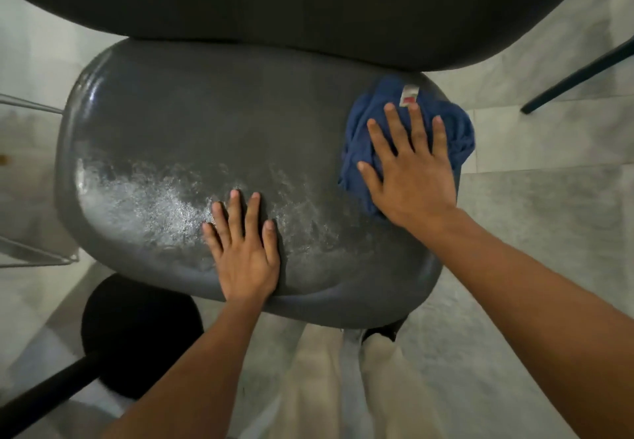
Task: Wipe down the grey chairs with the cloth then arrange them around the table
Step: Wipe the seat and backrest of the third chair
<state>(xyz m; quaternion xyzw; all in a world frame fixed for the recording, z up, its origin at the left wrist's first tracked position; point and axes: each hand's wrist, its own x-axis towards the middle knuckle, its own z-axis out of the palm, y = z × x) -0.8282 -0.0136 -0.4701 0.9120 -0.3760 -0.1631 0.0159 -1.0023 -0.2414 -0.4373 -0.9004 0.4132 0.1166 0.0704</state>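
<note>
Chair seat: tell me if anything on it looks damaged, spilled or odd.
Nothing looks damaged. The grey chair seat has a pale, glossy, streaky patch across its front left, which looks like wet wiping residue. The right hand presses the blue cloth flat at the seat's right edge; the left hand rests bare on the front.

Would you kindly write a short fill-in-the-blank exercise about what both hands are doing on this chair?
1. The right hand presses a ____ cloth onto the grey chair seat.
2. The left hand lies flat on the seat, holding ____.
3. The cloth sits at the seat's ____ end as the person sees it.
4. A white ____ is sewn to the cloth.

Missing words: blue; nothing; right; tag
</note>
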